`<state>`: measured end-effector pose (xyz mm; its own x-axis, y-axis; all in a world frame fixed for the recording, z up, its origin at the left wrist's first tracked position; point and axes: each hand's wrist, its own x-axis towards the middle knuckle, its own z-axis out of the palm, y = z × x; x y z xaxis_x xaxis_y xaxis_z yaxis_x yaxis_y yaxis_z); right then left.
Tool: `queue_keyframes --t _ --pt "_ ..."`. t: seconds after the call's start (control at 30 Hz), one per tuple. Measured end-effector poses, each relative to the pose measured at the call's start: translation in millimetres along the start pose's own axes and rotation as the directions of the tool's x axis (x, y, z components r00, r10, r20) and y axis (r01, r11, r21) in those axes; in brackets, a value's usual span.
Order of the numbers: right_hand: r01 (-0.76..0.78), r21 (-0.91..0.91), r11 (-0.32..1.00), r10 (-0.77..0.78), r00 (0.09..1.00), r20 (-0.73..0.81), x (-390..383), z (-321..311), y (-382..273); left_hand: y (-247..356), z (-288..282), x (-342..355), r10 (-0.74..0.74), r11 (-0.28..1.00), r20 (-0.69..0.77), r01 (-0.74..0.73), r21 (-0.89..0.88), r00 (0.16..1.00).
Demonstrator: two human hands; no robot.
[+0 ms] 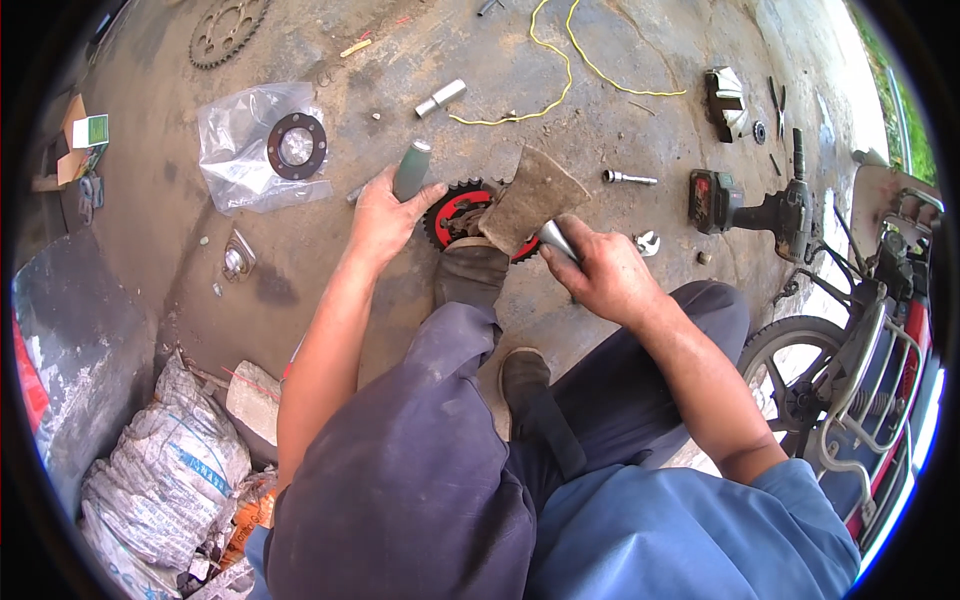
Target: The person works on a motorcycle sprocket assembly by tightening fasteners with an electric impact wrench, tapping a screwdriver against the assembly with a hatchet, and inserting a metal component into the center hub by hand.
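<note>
My left hand [378,222] is closed around a green cylindrical bar [411,172] with a bare metal top, held upright. Its lower end is hidden. In my right hand [610,272] is the metal handle of a hatchet, its broad rusty head [535,200] raised over the work. Beneath the hatchet, on the floor, lies a red hub with a black toothed sprocket [440,222] around it. My shoe [472,272] covers the near side of the sprocket, and the hatchet head hides part of it.
A clear plastic bag [225,140] with a black ring on it lies left. Ahead are a silver socket [440,98] and a yellow cord [560,60]. On the right are an adjustable wrench [648,243], a cordless impact wrench [755,215] and a motorcycle [870,390]. Sacks [170,460] stand near left.
</note>
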<state>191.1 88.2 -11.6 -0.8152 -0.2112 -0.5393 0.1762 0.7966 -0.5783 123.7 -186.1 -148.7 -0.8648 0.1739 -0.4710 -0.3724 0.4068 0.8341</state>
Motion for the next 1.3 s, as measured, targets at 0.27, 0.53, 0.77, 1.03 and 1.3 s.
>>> queue_keyframes --t 0.27,0.53,0.77,1.03,1.3 --pt "-0.083 0.498 0.863 0.201 0.962 -0.187 -5 -6 24 -17 -7 -14 -0.055 0.978 0.064 0.067 -0.198 0.996" --pt "-0.063 0.792 0.608 0.379 0.899 -0.219 0 -45 23 -52 13 -35 -0.123 0.805 0.228 0.231 -0.546 0.966" --pt "0.004 0.832 0.554 0.32 0.922 -0.218 -21 -57 -1 2 -10 12 0.044 0.965 0.397 0.064 -0.253 0.917" --pt "0.057 0.858 0.511 0.295 0.926 -0.236 -41 -68 -18 122 16 80 -0.105 0.643 0.818 -0.589 0.489 0.565" --pt "0.011 0.888 0.46 0.347 0.918 -0.192 -61 -76 -2 92 9 65 0.004 0.924 0.745 -0.286 0.252 0.667"
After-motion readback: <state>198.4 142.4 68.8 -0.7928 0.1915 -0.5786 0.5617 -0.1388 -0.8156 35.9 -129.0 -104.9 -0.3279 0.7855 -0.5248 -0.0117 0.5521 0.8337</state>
